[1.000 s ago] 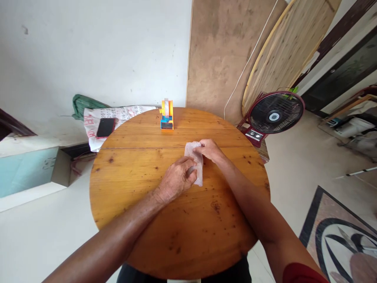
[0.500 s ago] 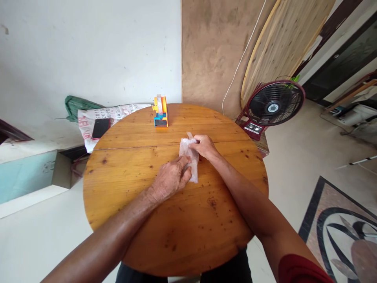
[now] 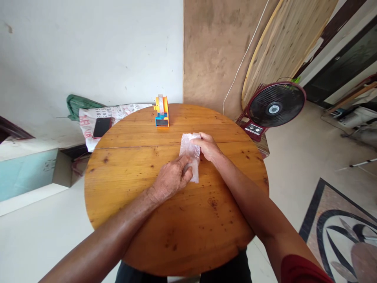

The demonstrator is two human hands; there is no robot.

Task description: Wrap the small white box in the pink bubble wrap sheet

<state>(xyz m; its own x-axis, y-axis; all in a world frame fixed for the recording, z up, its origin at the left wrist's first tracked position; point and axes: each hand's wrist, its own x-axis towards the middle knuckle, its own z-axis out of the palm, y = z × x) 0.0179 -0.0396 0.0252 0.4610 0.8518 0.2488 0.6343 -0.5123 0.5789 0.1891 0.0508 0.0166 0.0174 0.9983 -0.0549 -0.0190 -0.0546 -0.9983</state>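
Note:
A small strip of clear, crinkled bubble wrap (image 3: pixel 193 173) lies on the round wooden table, its long side running away from me. My left hand (image 3: pixel 173 175) is closed at its left side, the index finger and thumb pressing the middle of the wrap. At the far right corner, my right hand (image 3: pixel 208 146) pinches the edge between thumb and fingers. Its fingertips are partly hidden behind the wrap. Whether anything lies inside the folded layers I cannot tell. Beyond both hands stands an orange and blue tape dispenser (image 3: pixel 161 112) with a roll of clear tape.
The wooden table (image 3: pixel 132 173) has a seam across it. Left of it, a dark phone (image 3: pixel 102 127) rests on a printed white sack (image 3: pixel 86 118), near a green bag (image 3: pixel 84 105). A dark red fan (image 3: pixel 273 106) stands by the right edge, below a leaning round board (image 3: pixel 279 51).
The far end of the wrap now lies flatter and wider, and the narrow flap that stuck up there is folded down. My right hand has shifted slightly right; my left has hardly moved.

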